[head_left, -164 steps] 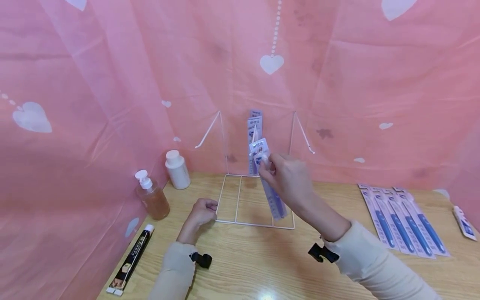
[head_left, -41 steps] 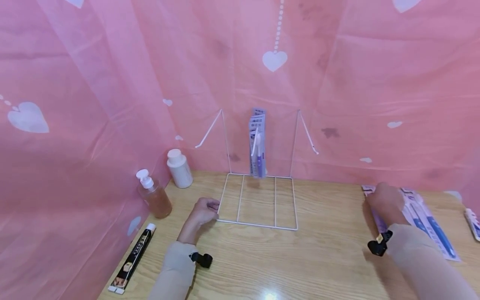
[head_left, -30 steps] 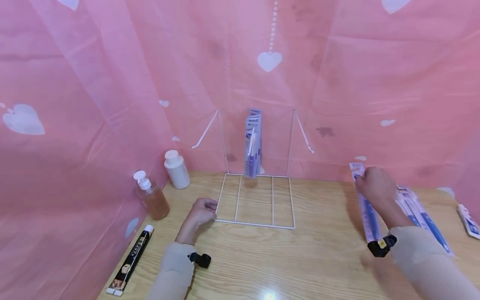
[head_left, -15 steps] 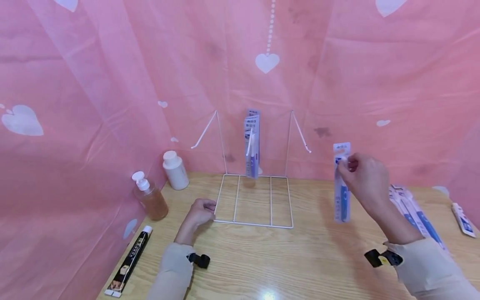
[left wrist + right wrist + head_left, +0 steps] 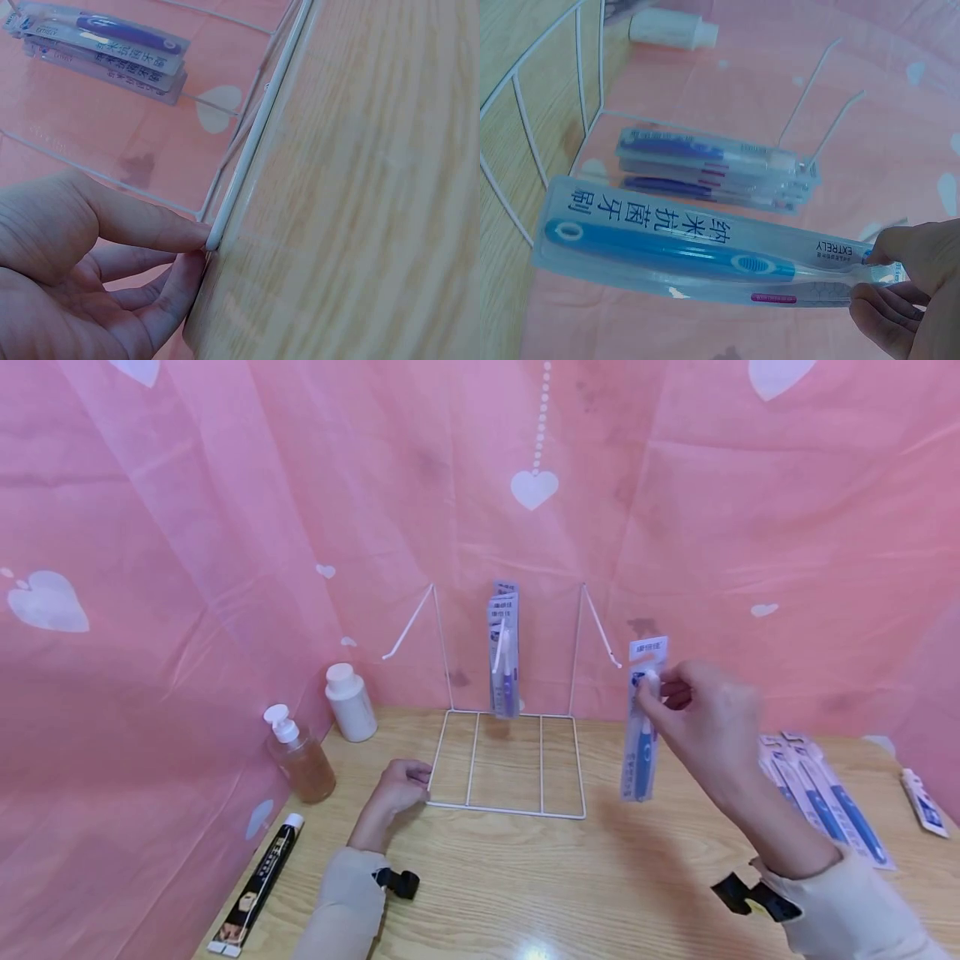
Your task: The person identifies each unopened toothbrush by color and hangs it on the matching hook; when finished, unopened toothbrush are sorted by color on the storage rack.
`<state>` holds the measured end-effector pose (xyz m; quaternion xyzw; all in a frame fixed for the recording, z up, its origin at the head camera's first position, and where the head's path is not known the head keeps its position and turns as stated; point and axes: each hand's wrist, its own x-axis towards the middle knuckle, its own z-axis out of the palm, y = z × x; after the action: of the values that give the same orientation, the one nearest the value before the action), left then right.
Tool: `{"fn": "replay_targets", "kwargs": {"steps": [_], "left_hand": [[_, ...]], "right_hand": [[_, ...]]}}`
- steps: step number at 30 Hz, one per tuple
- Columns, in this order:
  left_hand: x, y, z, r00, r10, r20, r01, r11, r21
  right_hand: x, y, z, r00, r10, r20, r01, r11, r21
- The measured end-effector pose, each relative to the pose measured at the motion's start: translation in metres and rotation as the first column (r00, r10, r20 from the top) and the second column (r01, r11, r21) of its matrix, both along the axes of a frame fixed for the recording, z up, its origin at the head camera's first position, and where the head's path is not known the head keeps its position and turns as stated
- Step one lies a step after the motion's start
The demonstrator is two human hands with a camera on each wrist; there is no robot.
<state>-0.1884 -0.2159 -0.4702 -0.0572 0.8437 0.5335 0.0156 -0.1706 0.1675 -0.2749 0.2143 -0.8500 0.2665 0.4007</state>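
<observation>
My right hand (image 5: 708,718) pinches a packaged toothbrush (image 5: 641,743) near its top, holding it upright above the table, right of the white wire rack (image 5: 506,812). In the right wrist view, this toothbrush (image 5: 667,251) shows a blue handle behind clear plastic. My left hand (image 5: 397,789) grips the rack's front left corner; the left wrist view has thumb and finger at the wire's end (image 5: 214,241). Several packaged toothbrushes with purple handles (image 5: 506,685) hang from the rack's middle hook. The two outer hooks, left (image 5: 408,622) and right (image 5: 602,627), bear nothing.
More packaged blue toothbrushes (image 5: 832,802) lie at the right, with a small white tube (image 5: 924,803) beyond them. On the left stand a white bottle (image 5: 351,703) and an amber pump bottle (image 5: 302,764), near a black toothpaste box (image 5: 255,889). Pink cloth (image 5: 712,527) hangs behind.
Earlier my right hand was at the rack with a purple toothbrush, then reached to the right pile. It has lifted a blue toothbrush and carried it left. My left hand stays on the rack.
</observation>
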Motion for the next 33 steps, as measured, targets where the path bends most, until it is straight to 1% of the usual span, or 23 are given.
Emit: {"fn": "replay_targets", "kwargs": {"steps": [3, 10, 15, 18, 20, 23, 29, 33], "left_hand": [[0.000, -0.001, -0.001, 1.000, -0.003, 0.003, 0.003, 1.000, 0.004], [0.000, -0.001, -0.002, 1.000, 0.000, 0.001, 0.000, 1.000, 0.013], [0.000, -0.001, -0.002, 1.000, 0.000, 0.006, 0.000, 1.000, 0.011], [-0.001, 0.000, -0.002, 1.000, -0.001, 0.011, 0.001, 1.000, 0.004], [-0.001, 0.000, -0.002, 1.000, 0.000, 0.012, 0.000, 1.000, 0.002], [-0.002, -0.001, -0.002, 1.000, 0.001, 0.012, -0.001, 1.000, -0.003], [-0.003, -0.001, -0.002, 1.000, 0.004, 0.025, -0.003, 1.000, -0.005], [-0.003, 0.000, -0.002, 1.000, 0.006, 0.029, -0.006, 1.000, 0.000]], "right_hand": [[0.002, -0.006, -0.001, 1.000, 0.021, -0.006, -0.021, 1.000, 0.000], [0.002, -0.019, -0.004, 0.998, 0.052, 0.028, -0.052, 0.999, -0.017], [-0.002, -0.024, -0.003, 0.997, 0.048, 0.062, -0.047, 0.999, -0.026], [-0.007, -0.026, -0.003, 0.995, 0.053, 0.087, -0.050, 0.998, -0.033], [-0.014, -0.028, -0.003, 0.994, 0.051, 0.095, -0.047, 0.998, -0.037], [-0.027, -0.033, -0.004, 0.995, 0.041, 0.091, -0.038, 0.999, -0.037], [-0.060, -0.042, -0.006, 0.998, 0.014, 0.064, -0.013, 1.000, -0.022], [-0.081, -0.048, -0.006, 0.996, 0.008, 0.087, -0.004, 0.999, -0.043]]}}
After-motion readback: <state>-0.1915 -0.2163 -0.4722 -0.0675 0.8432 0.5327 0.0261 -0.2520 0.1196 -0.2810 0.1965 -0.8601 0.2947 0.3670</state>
